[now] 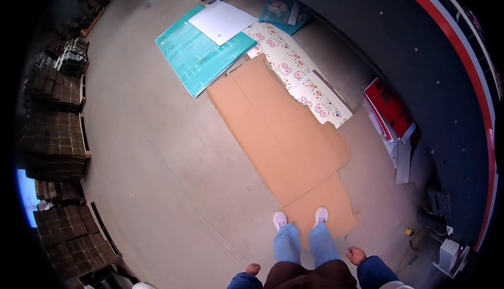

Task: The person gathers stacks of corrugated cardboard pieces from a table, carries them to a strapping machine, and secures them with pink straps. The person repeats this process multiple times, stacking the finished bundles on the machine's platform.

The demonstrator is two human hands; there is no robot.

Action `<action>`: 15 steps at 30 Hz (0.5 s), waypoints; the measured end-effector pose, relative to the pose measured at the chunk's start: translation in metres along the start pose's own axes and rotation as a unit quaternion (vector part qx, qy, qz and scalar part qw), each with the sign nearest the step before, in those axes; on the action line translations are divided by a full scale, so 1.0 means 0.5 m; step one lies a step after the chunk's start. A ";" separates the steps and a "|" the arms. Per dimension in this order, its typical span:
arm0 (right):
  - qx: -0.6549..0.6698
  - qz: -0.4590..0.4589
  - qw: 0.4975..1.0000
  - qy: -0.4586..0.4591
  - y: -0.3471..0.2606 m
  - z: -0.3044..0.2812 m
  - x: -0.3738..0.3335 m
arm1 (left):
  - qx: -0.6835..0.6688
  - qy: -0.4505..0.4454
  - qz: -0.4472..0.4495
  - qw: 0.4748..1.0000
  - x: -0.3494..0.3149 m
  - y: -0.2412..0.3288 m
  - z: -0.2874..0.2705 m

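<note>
Your left hand (253, 269) hangs at your side, fingers curled in loosely, holding nothing; your right hand (356, 255) hangs likewise, closed into a loose fist with nothing in it. Nearest to both is the flattened brown cardboard (281, 131) on the concrete floor (157, 131): it runs from your feet away toward the far wall, and your white shoes (280, 220) stand at its near end, the right one on the cardboard, the left at its edge. Beyond the cardboard's far end lies a teal sheet (194, 58) with a white sheet (223, 22) on top of it. Along the cardboard's right edge, touching it, lies a long cream printed sheet (296, 74) with small pink figures. Further right, red and white flat panels (391, 113) lean by the dark wall (420, 53). On your left, well apart, stand stacks of brown cartons (55, 137) on pallets.
</note>
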State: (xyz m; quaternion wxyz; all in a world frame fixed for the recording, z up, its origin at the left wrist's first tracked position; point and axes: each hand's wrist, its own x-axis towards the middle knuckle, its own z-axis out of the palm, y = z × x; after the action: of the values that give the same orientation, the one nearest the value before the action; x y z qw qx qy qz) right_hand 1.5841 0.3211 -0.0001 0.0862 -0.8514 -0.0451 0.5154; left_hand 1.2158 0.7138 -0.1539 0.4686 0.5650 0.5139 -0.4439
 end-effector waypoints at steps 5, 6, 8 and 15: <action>0.022 0.021 0.998 0.054 0.025 0.048 -0.044 | -0.084 -0.025 0.041 0.995 -0.097 -0.010 -0.104; 0.038 0.015 0.997 0.073 0.030 0.060 -0.045 | -0.125 -0.018 0.070 0.990 -0.119 -0.025 -0.116; 0.098 0.026 0.988 0.119 0.053 0.087 -0.021 | -0.187 -0.029 0.120 0.975 -0.157 0.023 -0.159; 0.361 0.048 0.926 0.100 -0.090 0.053 -0.005 | -0.239 -0.022 0.056 0.969 -0.230 0.213 -0.391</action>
State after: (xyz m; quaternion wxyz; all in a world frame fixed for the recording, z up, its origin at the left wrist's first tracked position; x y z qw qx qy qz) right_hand 1.5601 0.3676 -0.0011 0.3672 -0.8109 0.1936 0.4125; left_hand 1.3168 0.8843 -0.0006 0.6250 0.4551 0.5623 -0.2934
